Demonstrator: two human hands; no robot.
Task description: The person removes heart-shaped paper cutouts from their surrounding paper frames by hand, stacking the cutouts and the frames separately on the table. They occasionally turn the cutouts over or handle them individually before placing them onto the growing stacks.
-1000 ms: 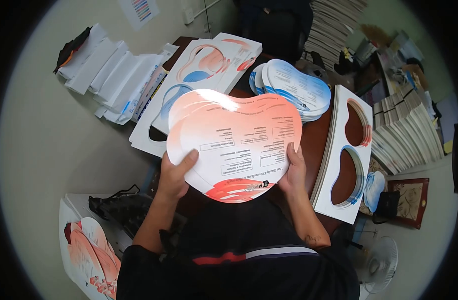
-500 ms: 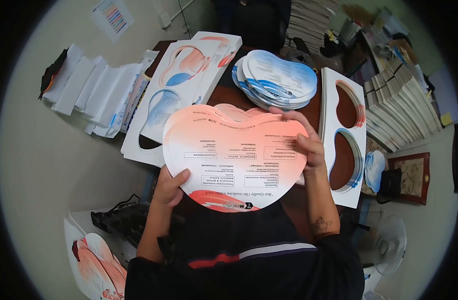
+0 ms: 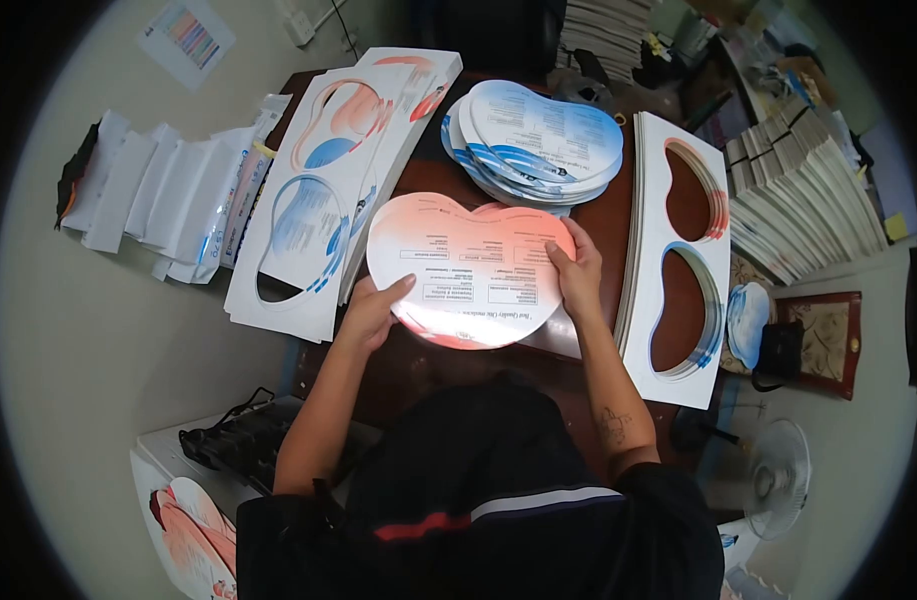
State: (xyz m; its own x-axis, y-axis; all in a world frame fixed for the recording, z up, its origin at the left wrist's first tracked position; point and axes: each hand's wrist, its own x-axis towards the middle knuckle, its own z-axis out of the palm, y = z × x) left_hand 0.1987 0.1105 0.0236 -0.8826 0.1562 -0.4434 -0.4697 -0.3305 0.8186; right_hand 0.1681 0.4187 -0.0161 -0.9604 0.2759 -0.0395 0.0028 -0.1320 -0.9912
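Observation:
Between my two hands is a stack of red-and-white heart-shaped printed cards [image 3: 466, 265], its printed text upside down to me. My left hand [image 3: 378, 308] grips the lower left edge, thumb on top. On the right edge, my right hand [image 3: 575, 268] is closed with the thumb over the printed face and the fingers behind. Just beyond lies a pile of blue-and-white cards [image 3: 543, 135] of similar shape. To the left are printed sheets [image 3: 308, 140] with red and blue shapes. At the right, a stack of white sheets with cut-out holes [image 3: 646, 230] lies on the table.
The brown table [image 3: 428, 375] carries these piles. Folded white papers [image 3: 163, 190] stand at the left, and tall bundles of sheets [image 3: 808, 190] at the right. More red cards [image 3: 193, 530] lie at the lower left. A fan [image 3: 778, 475] is at the lower right.
Both hands have moved the red cards away from my body and lower towards the table, so they look smaller. The cards in the stack look more evenly lined up.

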